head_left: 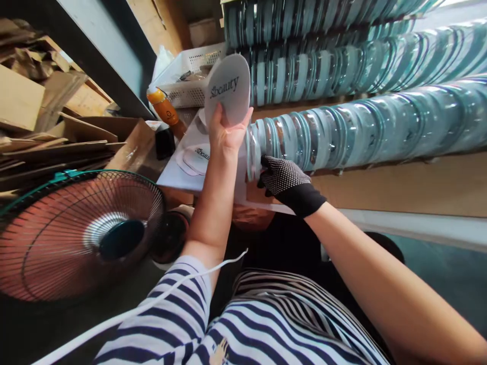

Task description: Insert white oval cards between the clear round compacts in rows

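Left hand grip pinches the card; gloved right hand fingertips hidden behind lids.

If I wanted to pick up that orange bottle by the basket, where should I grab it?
Probably around its middle, coming from the front left. The orange bottle leans with its pale cap toward the upper left, and the white basket crowds its right side. The left hand holds the oval Beauty card close by, so stay clear of that side.

One fan, one basket, one bottle
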Motion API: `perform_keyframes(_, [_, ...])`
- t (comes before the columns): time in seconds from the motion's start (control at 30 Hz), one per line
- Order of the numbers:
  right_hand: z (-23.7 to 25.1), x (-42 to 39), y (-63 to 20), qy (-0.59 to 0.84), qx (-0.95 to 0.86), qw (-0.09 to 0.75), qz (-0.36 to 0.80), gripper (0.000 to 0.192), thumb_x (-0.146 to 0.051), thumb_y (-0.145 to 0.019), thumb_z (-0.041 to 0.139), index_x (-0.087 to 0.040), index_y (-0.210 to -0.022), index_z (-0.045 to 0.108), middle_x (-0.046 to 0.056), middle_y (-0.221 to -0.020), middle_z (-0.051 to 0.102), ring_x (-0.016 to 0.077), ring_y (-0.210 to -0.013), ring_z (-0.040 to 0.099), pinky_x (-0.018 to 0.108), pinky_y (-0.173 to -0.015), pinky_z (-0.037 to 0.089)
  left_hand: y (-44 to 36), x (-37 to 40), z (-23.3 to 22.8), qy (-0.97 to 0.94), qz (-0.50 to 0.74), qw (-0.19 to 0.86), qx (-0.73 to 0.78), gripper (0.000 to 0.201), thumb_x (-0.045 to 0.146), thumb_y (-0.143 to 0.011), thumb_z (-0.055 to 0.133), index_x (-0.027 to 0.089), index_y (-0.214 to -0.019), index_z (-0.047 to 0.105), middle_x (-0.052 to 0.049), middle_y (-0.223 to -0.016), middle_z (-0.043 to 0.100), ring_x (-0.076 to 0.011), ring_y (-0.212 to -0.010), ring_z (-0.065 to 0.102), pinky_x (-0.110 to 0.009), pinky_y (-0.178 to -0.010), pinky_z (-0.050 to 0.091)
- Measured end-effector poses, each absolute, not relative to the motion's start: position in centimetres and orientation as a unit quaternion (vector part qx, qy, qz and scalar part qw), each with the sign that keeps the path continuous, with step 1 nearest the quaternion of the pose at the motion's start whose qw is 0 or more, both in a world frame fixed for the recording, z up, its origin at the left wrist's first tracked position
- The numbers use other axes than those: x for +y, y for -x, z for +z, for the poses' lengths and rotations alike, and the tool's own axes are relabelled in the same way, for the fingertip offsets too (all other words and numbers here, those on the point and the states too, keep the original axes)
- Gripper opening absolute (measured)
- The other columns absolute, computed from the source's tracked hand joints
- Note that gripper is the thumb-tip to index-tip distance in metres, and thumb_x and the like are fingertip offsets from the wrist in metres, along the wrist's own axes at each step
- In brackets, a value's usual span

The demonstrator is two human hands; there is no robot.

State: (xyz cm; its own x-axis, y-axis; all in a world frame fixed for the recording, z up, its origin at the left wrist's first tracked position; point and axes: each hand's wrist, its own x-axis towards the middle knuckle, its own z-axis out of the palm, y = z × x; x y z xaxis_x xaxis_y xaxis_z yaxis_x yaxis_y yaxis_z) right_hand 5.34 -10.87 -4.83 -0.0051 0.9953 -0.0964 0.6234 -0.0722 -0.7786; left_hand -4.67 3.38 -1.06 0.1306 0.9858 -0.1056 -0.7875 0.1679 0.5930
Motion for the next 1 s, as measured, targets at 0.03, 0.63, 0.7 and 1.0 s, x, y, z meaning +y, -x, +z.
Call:
perform_keyframes(0.03, [-5.0, -11.0, -5.4, 0.603, -0.581, 0.327, 0.439, 0.035, -0.016, -0.086, 0.048, -0.017, -0.120, 0.054, 0.005, -0.078, 0.072, 0.0131, -0.051, 0.061, 0.023, -0.053, 0.049, 4.6, 3.3, -1.2, -0.195, 0.616, 0.727, 0.232, 0.040, 0.037, -0.102, 0.037, 0.034, -0.142, 0.040, 0.004, -0.132, 0.062, -0.0194, -0.135, 0.047, -0.051, -0.106, 0.045])
perform_keyframes(0.63, [-2.8, -9.7, -5.7, 0.486, -0.442, 0.374, 0.655, 0.015, -0.028, -0.090, 0.060, -0.019, -0.090, 0.047, -0.003, -0.059, 0.060, 0.0114, -0.047, 0.056, 0.024, -0.047, 0.053, 4.5, 1.2, -1.6, -0.254, 0.658, 0.660, 0.259, 0.049, 0.030, -0.106, 0.022, 0.026, -0.155, 0.019, 0.003, -0.159, 0.032, -0.0102, -0.139, 0.042, -0.026, -0.105, 0.049])
perform_keyframes(0.7, [-3.0, -9.2, -5.9, 0.528, -0.484, 0.330, 0.615, 0.021, -0.024, -0.084, 0.068, -0.019, -0.088, 0.048, -0.005, -0.054, 0.055, 0.0113, -0.045, 0.055, 0.022, -0.045, 0.050, 4.4, 1.1, -1.6, -0.268, 0.659, 0.651, 0.265, 0.048, 0.032, -0.106, 0.021, 0.030, -0.154, 0.021, 0.003, -0.157, 0.036, -0.0123, -0.139, 0.043, -0.027, -0.105, 0.050])
perform_keyframes(1.0, [-2.5, -9.3, -5.0, 0.445, -0.389, 0.462, 0.661, 0.036, -0.044, -0.101, 0.028, -0.020, -0.099, 0.055, 0.000, -0.089, 0.069, 0.0045, -0.050, 0.051, 0.016, -0.051, 0.046, 4.1, 0.5, -3.0, -0.313, 0.647, 0.659, 0.220, 0.042, 0.045, -0.102, 0.036, 0.027, -0.139, 0.045, 0.005, -0.144, 0.053, -0.0174, -0.136, 0.047, -0.036, -0.113, 0.043])
